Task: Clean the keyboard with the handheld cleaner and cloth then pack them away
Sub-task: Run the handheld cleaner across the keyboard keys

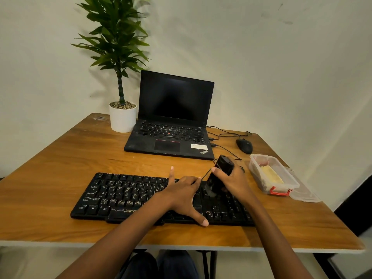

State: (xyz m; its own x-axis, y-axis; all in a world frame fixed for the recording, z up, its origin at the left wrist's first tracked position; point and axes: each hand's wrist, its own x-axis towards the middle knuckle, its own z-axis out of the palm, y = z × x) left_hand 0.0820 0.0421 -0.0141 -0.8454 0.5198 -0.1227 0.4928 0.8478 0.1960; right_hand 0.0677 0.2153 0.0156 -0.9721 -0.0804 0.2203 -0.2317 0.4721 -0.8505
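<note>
A black keyboard point(120, 196) with white specks on its keys lies across the near part of the wooden table point(60, 158). My left hand point(184, 195) rests flat on its right-middle keys with the fingers spread. My right hand point(234, 183) grips a black handheld cleaner point(220, 174), held upright with its lower end down on the keys at the keyboard's right side. A yellow cloth point(271, 175) lies inside a clear plastic box point(259, 178) with a red latch, to the right of the keyboard.
An open black laptop point(171, 135) stands behind the keyboard, with a potted plant point(122, 115) to its left. A black mouse point(244, 146) and cables lie at the back right. The box's clear lid point(304, 193) lies beside the box near the table's right edge.
</note>
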